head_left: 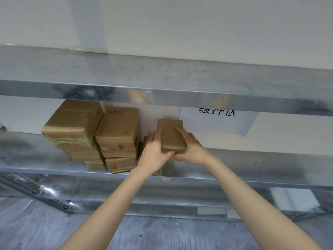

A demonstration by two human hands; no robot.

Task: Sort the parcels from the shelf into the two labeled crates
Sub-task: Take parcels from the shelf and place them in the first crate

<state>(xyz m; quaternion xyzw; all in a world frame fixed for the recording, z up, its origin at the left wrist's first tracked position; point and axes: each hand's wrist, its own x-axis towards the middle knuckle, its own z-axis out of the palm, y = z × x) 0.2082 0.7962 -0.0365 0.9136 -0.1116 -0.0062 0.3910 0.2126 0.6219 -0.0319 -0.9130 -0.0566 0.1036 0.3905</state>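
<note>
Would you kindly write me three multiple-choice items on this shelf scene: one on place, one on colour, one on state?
1. The stacked boxes sit where from the held parcel? A. left B. right C. on top
2. Writing on the sign is: A. red B. black C. green
3. The parcel is: A. lying untouched B. in one hand C. in both hands
Answers: 1 A, stacks stand left of it. 2 B, black strokes on white paper. 3 C, left hand and right hand grip its sides.
</note>
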